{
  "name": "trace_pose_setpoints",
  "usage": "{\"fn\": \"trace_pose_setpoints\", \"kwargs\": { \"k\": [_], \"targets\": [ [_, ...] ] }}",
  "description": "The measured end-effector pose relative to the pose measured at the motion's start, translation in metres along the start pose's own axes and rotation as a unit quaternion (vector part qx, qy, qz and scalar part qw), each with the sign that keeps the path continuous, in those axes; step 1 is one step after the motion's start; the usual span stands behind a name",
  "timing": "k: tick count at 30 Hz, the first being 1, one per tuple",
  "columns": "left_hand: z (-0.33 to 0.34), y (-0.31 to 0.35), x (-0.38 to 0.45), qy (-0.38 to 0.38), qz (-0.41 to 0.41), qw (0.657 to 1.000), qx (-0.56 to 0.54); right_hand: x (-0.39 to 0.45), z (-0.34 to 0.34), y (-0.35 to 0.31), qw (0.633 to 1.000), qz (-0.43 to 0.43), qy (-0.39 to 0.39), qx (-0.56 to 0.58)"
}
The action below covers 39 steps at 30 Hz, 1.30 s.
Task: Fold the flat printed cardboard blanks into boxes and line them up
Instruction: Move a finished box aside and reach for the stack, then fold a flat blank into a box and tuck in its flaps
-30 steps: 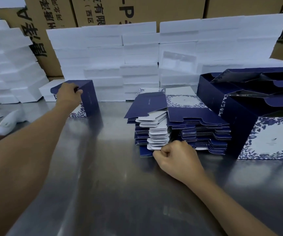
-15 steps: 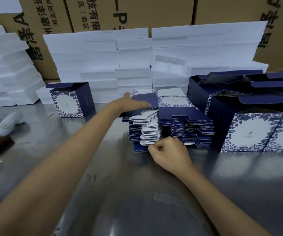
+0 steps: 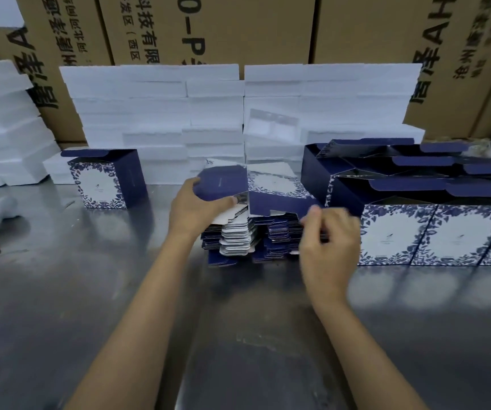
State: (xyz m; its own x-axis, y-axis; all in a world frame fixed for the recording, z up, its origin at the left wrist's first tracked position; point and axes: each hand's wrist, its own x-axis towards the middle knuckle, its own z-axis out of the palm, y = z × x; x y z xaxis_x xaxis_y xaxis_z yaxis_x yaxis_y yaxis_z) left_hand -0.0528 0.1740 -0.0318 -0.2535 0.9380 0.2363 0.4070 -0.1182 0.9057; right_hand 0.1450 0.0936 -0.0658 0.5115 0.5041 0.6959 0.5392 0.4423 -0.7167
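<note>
A: Item one, the hands?
B: Left hand [image 3: 199,208]: fingers curled round the left edge of the top blank [image 3: 238,192], gripping it on the stack of blanks [image 3: 247,235]. Right hand [image 3: 328,241]: blurred; thumb and fingers seem to pinch toward the blank's right edge, but I cannot tell whether they are closed on it.

A: Step in hand?
B: Judged as taking one blank off the stack to begin a fresh box. Next move calls for lifting it free of the sheets beneath, then pressing its sides to open it square and tucking the flaps.

A: Item two, the blank?
B: Flat, dark navy card with rounded flaps; the panel toward its right shows a white field ringed with blue leaf print. It lies uppermost on the stack, mid-tabletop [image 3: 90,291].

A: Around the stack?
B: Left of the stack, one folded box [image 3: 105,180] standing apart, its top flap raised. Right of the stack, just beside it, rows of folded boxes [image 3: 415,232], printed faces forward, lids open. Behind the stack, white foam slabs [image 3: 155,113] piled against brown cartons [image 3: 223,28]. Far left of the stack, a white object, too unclear to name.
</note>
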Motion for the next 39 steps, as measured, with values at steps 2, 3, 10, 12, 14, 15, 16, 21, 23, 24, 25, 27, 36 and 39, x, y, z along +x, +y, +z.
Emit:
{"fn": "trace_pose_setpoints", "kwargs": {
  "k": [2, 3, 10, 12, 14, 15, 16, 21, 23, 24, 25, 27, 36, 39],
  "targets": [
    [0.001, 0.005, -0.01, 0.028, 0.036, 0.999, -0.004, 0.014, -0.007, 0.006, 1.0, 0.017, 0.0, 0.01],
    [-0.001, 0.008, -0.015, 0.039, 0.057, 0.998, 0.001, 0.018, -0.009, 0.007, 0.999, 0.045, -0.015, 0.024],
    [-0.015, 0.036, -0.047, 0.06, 0.154, 0.986, -0.029, 0.033, -0.017, 0.003, 0.957, 0.229, -0.156, 0.084],
    [-0.014, 0.038, -0.056, 0.049, 0.165, 0.984, -0.05, 0.034, -0.018, 0.001, 0.95, 0.244, -0.173, 0.092],
    [-0.009, 0.037, -0.065, 0.036, 0.169, 0.982, -0.071, 0.035, -0.019, -0.003, 0.943, 0.257, -0.182, 0.111],
    [-0.005, 0.036, -0.069, 0.031, 0.171, 0.981, -0.083, 0.036, -0.02, -0.005, 0.939, 0.264, -0.184, 0.124],
    [-0.002, 0.037, -0.072, 0.03, 0.173, 0.98, -0.095, 0.037, -0.022, -0.009, 0.933, 0.274, -0.186, 0.141],
    [0.006, 0.045, -0.086, 0.031, 0.219, 0.962, -0.159, 0.03, -0.024, -0.02, 0.951, 0.224, -0.199, 0.078],
    [0.008, 0.047, -0.093, 0.025, 0.236, 0.95, -0.203, 0.029, -0.024, -0.026, 0.95, 0.215, -0.203, 0.095],
    [0.01, 0.048, -0.097, 0.016, 0.243, 0.945, -0.22, 0.029, -0.024, -0.03, 0.945, 0.219, -0.212, 0.118],
    [0.011, 0.048, -0.099, 0.005, 0.253, 0.941, -0.225, 0.031, -0.024, -0.033, 0.937, 0.233, -0.218, 0.141],
    [0.014, 0.047, -0.103, -0.024, 0.283, 0.936, -0.21, 0.034, -0.023, -0.038, 0.919, 0.259, -0.222, 0.196],
    [0.032, 0.044, -0.115, -0.132, 0.33, 0.927, -0.116, 0.027, -0.024, -0.036, 0.771, 0.297, -0.239, 0.51],
    [0.036, 0.046, -0.119, -0.162, 0.337, 0.924, -0.082, 0.021, -0.027, -0.038, 0.745, 0.29, -0.226, 0.557]
  ]
}}
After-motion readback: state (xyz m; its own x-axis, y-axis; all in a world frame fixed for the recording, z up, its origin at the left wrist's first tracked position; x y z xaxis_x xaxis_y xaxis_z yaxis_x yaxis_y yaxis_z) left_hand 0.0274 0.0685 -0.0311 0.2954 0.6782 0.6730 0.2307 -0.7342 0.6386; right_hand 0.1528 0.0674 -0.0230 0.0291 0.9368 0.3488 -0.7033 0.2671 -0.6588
